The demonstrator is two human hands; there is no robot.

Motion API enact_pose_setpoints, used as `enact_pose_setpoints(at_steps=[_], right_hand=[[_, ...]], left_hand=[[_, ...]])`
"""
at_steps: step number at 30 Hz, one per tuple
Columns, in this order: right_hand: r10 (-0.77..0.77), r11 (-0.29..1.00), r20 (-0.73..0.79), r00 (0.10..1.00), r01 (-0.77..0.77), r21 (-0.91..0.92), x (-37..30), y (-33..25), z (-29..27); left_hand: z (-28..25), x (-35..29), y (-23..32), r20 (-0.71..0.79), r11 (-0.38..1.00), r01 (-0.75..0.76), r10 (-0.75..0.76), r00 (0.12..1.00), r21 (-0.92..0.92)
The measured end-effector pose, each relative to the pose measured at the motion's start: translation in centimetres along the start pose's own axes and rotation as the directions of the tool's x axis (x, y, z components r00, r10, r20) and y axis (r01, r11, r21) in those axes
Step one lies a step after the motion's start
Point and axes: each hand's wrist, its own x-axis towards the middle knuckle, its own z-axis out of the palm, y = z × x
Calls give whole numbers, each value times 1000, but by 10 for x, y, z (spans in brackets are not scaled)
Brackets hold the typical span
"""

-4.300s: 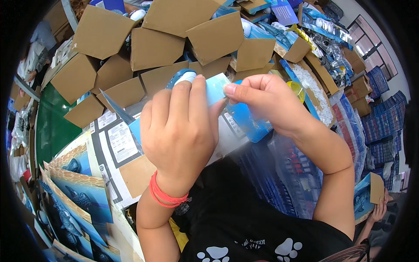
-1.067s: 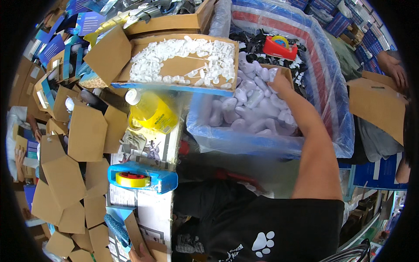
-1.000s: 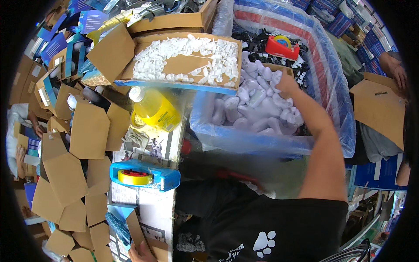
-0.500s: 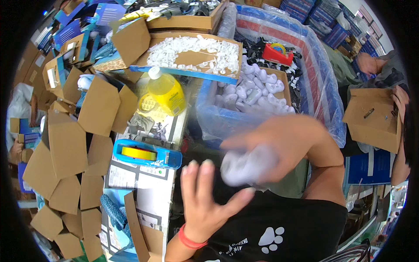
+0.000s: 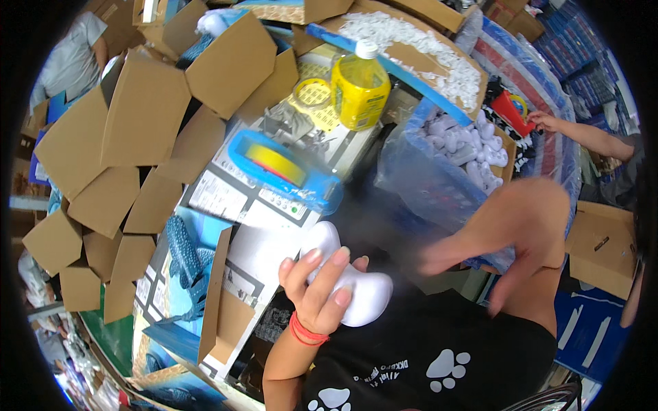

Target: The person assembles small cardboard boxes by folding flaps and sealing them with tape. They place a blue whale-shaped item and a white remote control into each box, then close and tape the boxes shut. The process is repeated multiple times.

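Observation:
My left hand is wrapped round a smooth white peanut-shaped piece, with one rounded end showing above the fingers and the other to their right. A red band circles that wrist. My right hand is smeared by motion, its fingers apart and nothing visible in them. Beyond it, a plastic-lined blue bin holds a heap of similar white rounded pieces. Left of that bin, a blue tape dispenser with a yellow roll lies on the table.
A bottle of yellow liquid stands behind the dispenser. Small white parts fill a cardboard tray at the back. Open cartons crowd the left, one holding blue patterned items. Another person's hand touches a red tape dispenser.
The view has swung, so the table sits further right. The white piece, earlier at my right hand, is now in my left. My right hand has moved away rightward; another person's hand has reached the red dispenser.

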Motion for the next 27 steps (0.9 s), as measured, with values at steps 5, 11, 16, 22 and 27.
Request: enact_pose_setpoints(at_steps=[5,11,16,22,27], right_hand=[[5,851,-974,226,-512,-115,-85,122,-92],[147,494,-972,183,-865,-89,-133,236,-143],[146,562,-989,16,-824,70,-110,230,-141],[59,417,-997,-42,-907,63,-96,220,-131],[30,324,-987,-156,-933,157,-91,221,-139]], left_hand=[[0,-14,-12,-216,991,7,21,976,130],[-19,-15,-17,-214,995,77,-62,975,63],[-27,-16,-21,-232,971,203,-227,946,-123],[-31,-26,-34,406,-427,127,-666,625,-895],[-50,-29,-41,501,-637,-17,-621,602,-770]])
